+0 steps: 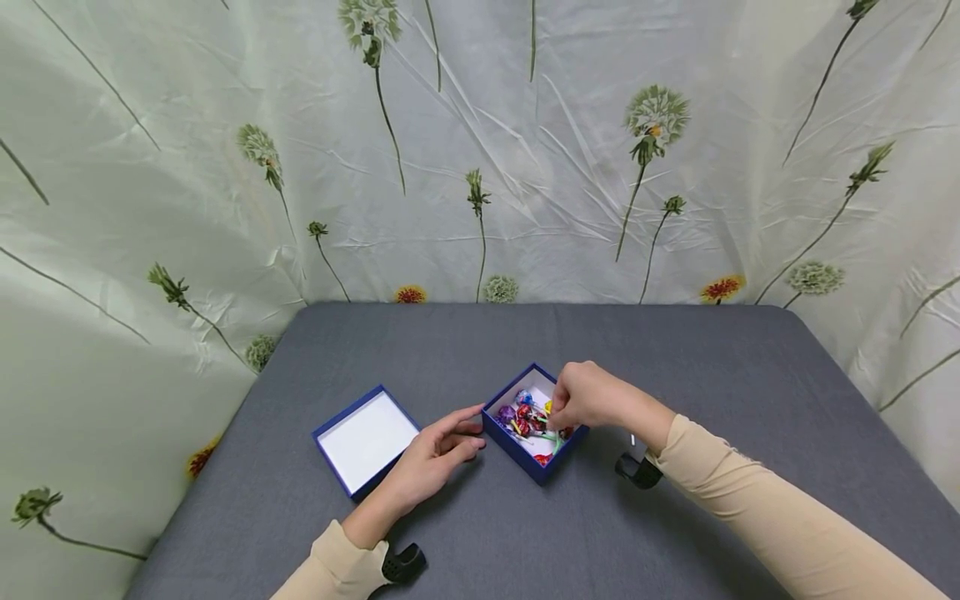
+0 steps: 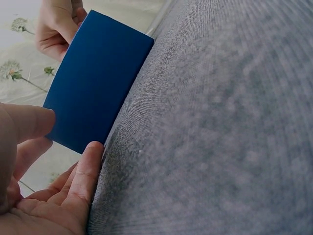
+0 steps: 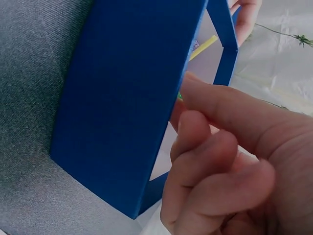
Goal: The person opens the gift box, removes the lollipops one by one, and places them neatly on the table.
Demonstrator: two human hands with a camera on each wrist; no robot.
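Note:
A blue box (image 1: 517, 457) with a white inside holds several wrapped lollipops (image 1: 522, 423) in purple, red, blue and yellow. My right hand (image 1: 588, 396) reaches over its right side with fingers curled. The thumb and index finger pinch down among the lollipops, beside a green stick (image 3: 180, 96); the fingertips are partly hidden by the box wall. My left hand (image 1: 435, 458) lies at the box's left corner, its fingers extended and touching the blue side (image 2: 98, 83).
Left of the box, partly behind my left hand, lies a blue-rimmed white lid (image 1: 366, 437). Both stand on a grey cloth-covered table (image 1: 600, 533). A floral curtain (image 1: 555, 167) hangs behind it. Black wrist straps (image 1: 405, 564) show at both sleeves.

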